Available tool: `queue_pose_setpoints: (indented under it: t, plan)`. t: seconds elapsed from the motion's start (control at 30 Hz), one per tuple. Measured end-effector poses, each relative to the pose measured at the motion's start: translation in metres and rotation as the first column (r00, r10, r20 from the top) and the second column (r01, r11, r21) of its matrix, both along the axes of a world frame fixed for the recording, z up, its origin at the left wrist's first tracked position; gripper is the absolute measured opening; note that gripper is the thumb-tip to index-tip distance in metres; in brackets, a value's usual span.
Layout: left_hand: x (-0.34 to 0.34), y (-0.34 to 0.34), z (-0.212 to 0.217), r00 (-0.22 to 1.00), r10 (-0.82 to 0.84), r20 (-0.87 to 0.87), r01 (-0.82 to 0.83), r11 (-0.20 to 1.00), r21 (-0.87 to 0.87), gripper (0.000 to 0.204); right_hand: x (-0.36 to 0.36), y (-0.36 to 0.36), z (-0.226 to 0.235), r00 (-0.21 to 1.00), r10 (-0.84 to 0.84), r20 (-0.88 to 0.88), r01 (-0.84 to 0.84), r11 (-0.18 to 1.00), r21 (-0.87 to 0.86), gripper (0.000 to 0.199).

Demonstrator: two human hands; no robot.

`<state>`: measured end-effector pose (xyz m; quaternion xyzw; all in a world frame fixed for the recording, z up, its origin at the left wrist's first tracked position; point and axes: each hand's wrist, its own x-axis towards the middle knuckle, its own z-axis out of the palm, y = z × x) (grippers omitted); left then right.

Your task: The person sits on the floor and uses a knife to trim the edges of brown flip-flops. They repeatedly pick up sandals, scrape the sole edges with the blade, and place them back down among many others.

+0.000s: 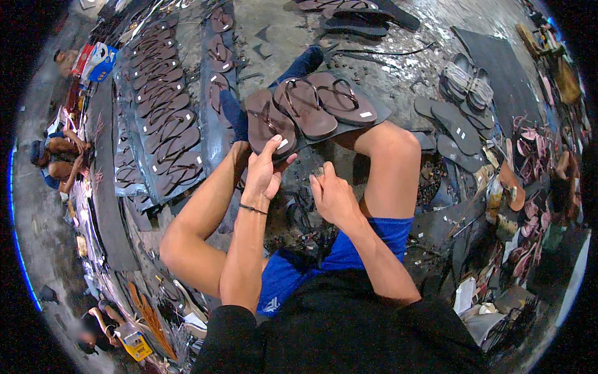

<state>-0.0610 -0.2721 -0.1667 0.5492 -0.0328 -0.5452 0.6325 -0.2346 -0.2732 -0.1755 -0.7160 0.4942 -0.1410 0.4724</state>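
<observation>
My left hand (266, 173) grips the heel end of a brown flip-flop (261, 118). The thumb presses on top beside a small white label, and the other fingers curl near its edge. Two more brown flip-flops, a middle one (306, 118) and a right one (346, 100), lie side by side against it on a dark sheet (381, 113) across my knees. Just below these, apart from them, my right hand (334, 194) is closed with fingertips pinched together. Whatever it may hold is too small to make out.
Rows of brown flip-flops (163, 106) stand on sheets at the left. Grey soles (458, 128) and silvery sandals (467, 84) lie at the right, near pink straps (529, 149). Dark soles (355, 25) lie at the far side. Other people (62, 156) sit along the left edge.
</observation>
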Motion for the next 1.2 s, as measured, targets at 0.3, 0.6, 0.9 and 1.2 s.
queue_pose_setpoints:
  t: [0.3,0.6,0.9,1.2]
  plan:
    - [0.0,0.014,-0.014,0.979,0.084,-0.188,-0.093,0.995,-0.038,0.02,0.039,-0.063,-0.051,0.914,0.338,-0.226,-0.298,0.935,0.193,0.037]
    - [0.0,0.012,-0.021,0.945,0.112,-0.307,-0.137,0.989,-0.059,0.024,0.091,-0.095,-0.164,0.869,0.378,-0.319,-0.299,0.915,0.27,0.042]
    - [-0.009,0.02,-0.007,0.934,0.159,-0.319,-0.177,0.984,-0.029,0.021,0.15,-0.091,-0.148,0.956,0.167,-0.241,-0.148,0.985,0.094,0.044]
    - [0.029,0.171,0.197,-0.357,-0.356,0.864,-0.088,0.933,0.348,0.065,0.166,-0.058,-0.055,0.912,-0.2,0.359,0.074,0.939,0.336,0.05]
